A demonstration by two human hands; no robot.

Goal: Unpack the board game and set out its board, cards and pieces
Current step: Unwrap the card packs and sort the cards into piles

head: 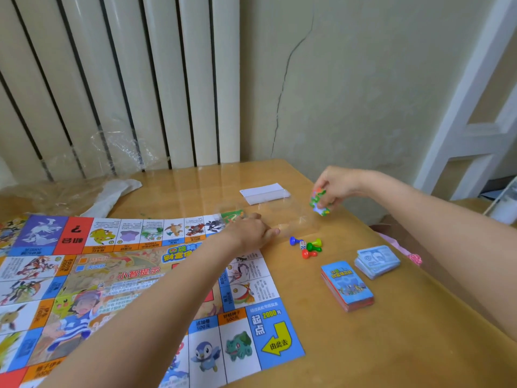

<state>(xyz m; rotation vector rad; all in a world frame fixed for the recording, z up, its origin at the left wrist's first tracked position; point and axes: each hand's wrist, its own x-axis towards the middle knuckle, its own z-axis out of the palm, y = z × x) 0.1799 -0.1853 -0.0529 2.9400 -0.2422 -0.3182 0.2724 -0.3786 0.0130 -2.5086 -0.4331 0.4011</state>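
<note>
The colourful paper game board lies spread flat on the left of the wooden table. My left hand rests with fingers stretched out on the near edge of a clear plastic box at the board's top right corner. A green card shows through the box. My right hand pinches a small stack of green cards in the air above the box's right end. Blue, green, yellow-green and red pawns lie with a die just right of the board.
A blue card deck and a pale blue stack of notes sit on the table to the right. A white sheet lies behind the box. Crumpled clear wrap is at the back left, below a radiator.
</note>
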